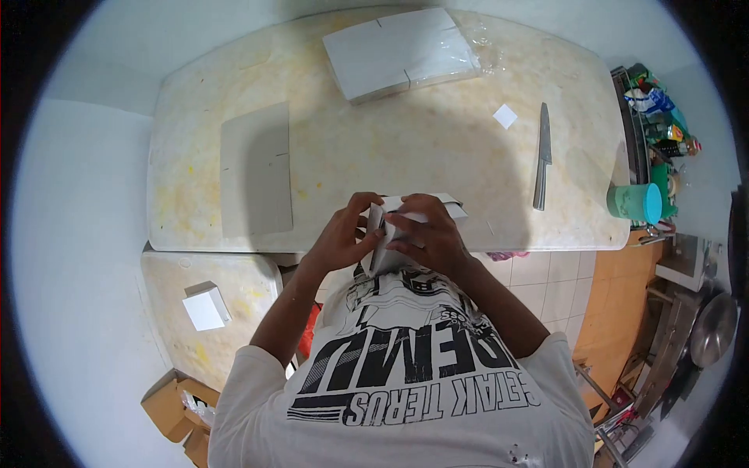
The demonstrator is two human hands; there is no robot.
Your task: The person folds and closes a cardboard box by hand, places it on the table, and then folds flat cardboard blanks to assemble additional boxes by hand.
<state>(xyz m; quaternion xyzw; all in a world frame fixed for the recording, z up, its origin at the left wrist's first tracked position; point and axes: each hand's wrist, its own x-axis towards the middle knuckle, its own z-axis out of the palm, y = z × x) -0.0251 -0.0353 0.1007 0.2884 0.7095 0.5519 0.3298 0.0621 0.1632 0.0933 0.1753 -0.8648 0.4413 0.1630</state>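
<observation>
A partly folded white cardboard box (pixel 382 259) is held at the table's front edge, close to my shirt. My left hand (pixel 348 234) grips its left side, fingers bent over the top and thumb on the near panel. From the right, my right hand (pixel 427 234) has its fingers curled on the box's inner side and flaps. A white flap (pixel 450 204) sticks out beyond my right hand. The fingers partly hide the box's folds.
A stack of white sheets (pixel 402 54) lies at the back, a grey cardboard sheet (pixel 256 171) at left. Rightward are a small white square (pixel 505 116), a knife (pixel 542 156) and a teal-lidded container (pixel 636 203). A small white box (pixel 207 307) sits on the lower-left table (pixel 242 273).
</observation>
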